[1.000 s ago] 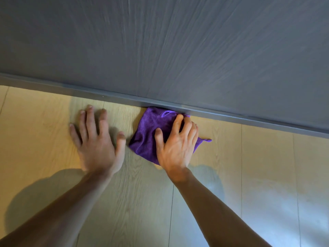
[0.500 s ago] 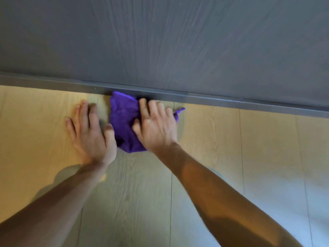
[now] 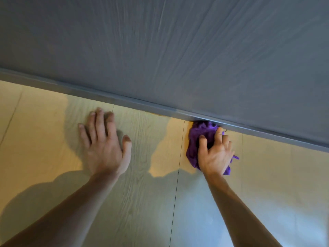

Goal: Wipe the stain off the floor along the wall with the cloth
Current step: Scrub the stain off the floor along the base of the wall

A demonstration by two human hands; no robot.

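Fingers (image 3: 219, 135) of right hand (image 3: 214, 155) curled, clutching bunched purple cloth (image 3: 199, 132) against floor (image 3: 267, 175). Cloth's far edge touches baseboard (image 3: 124, 99), right of centre. Cloth lies far-left of palm. Left hand (image 3: 105, 143) spread flat on floor, well apart to left, empty. Stain not discernible.

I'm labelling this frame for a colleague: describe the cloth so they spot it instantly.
Follow the grey skirting strip where wall meets pale wood floor. Bunched against it, under the right hand, lies the cloth: the only purple thing here.
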